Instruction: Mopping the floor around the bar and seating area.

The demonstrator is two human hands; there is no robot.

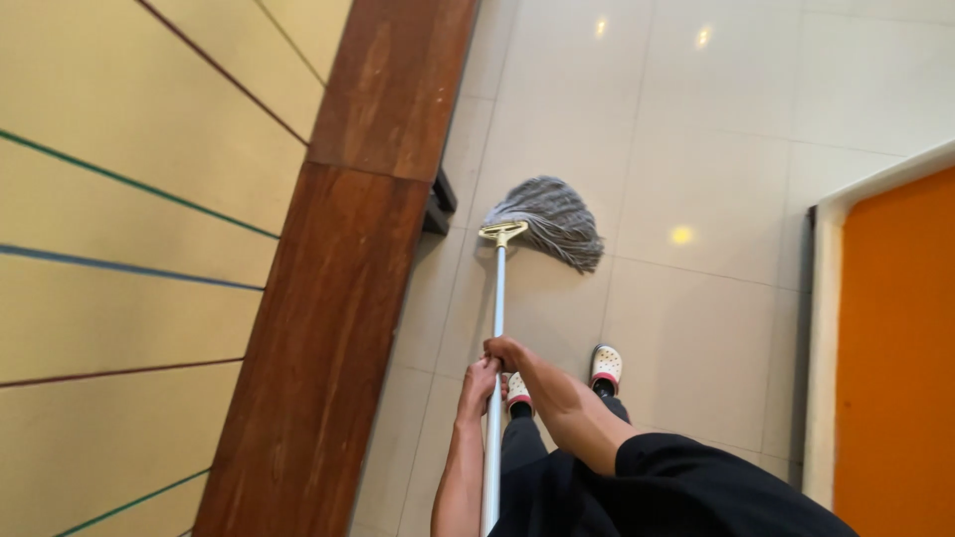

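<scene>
**A:** What fills the view, biggest things first?

**B:** A pale tiled floor (696,129) takes up most of the middle and right, with small spots of light reflected on it. On the left stands a yellow panelled wall (119,199) crossed by thin coloured lines, edged by a broad brown wooden beam (348,278). At the far right is an orange panel (900,378) in a white frame.

**B:** Below, the person's black clothing and two light clogs (605,366) show.

**A:** And the mop?

**B:** The mop (497,298) has a long white handle running up from the bottom centre. Its grey string head (552,219) lies spread on the floor, near the foot of the beam.

**A:** How are the hands?

**B:** Both are on the handle, close together. The left hand (479,383) has its fingers curled round the handle. The right hand (507,353) sits just above it, fingers closed over the handle, touching the left.
</scene>
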